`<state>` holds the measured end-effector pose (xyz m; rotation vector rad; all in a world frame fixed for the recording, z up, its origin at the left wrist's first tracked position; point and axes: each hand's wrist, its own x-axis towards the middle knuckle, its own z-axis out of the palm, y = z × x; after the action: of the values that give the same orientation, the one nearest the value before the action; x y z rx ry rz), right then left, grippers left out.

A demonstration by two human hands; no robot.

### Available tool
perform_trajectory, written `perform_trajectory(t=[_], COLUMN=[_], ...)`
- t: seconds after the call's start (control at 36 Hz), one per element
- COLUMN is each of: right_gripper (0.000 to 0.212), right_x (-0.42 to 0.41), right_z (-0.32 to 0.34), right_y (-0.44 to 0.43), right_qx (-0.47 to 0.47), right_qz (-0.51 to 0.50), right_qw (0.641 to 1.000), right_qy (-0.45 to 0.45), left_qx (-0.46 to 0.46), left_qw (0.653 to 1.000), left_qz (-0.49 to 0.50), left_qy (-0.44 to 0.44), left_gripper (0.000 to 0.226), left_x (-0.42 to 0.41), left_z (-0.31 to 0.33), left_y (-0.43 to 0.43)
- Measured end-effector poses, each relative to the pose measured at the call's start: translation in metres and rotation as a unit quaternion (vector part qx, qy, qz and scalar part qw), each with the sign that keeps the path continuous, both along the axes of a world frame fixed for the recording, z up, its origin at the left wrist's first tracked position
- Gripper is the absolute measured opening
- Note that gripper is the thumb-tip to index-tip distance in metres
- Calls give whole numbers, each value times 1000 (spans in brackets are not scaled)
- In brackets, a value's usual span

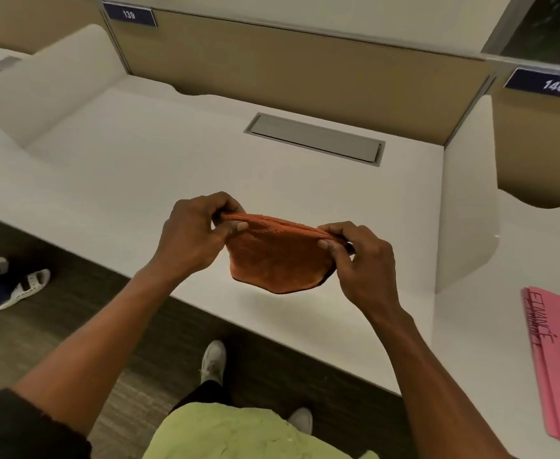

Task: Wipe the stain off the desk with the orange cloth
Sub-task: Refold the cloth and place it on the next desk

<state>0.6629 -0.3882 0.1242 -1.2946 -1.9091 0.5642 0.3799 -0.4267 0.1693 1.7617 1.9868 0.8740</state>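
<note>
An orange cloth hangs folded in the air just above the front part of the white desk. My left hand pinches its upper left corner and my right hand pinches its upper right corner, so the top edge is stretched between them. The cloth's lower edge droops free and casts a faint shadow on the desk. No stain shows on the visible desk surface.
A grey cable hatch is set into the desk's back. White dividers flank the desk, with tan panels marked 139 and 140 behind. A pink folder lies on the neighbouring desk at right. Another person's foot stands at left.
</note>
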Motion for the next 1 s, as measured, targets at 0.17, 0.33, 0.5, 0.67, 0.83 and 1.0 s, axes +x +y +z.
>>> perform_trajectory(t=[0.17,0.33,0.5,0.67,0.83,1.0], right_gripper=[19,14,9,13,11,8], right_x=[-43,-94,-155,-209,-242,-262], right_z=[3,1,4,14,14,18], right_y=[21,51,84,118,141,155], right_qx=[14,-14,-13,-2,10,25], right_qz=[-12,-12,-25,-54,-66,-40], right_qw=[999,997,994,989,992,995], right_qy=[-45,-80,-106,-141,-105,-87], left_qx=[19,-3,-57,-88,-66,28], left_qw=[999,999,998,990,997,1000], left_qz=[38,35,26,12,8,12], left_qy=[16,38,-4,-112,-46,6], left_gripper=[5,10,18,17,18,6], left_x=[-38,-91,-147,-197,-236,-240], left_z=[-12,-24,-24,-19,-16,-4], left_y=[19,57,99,136,160,168])
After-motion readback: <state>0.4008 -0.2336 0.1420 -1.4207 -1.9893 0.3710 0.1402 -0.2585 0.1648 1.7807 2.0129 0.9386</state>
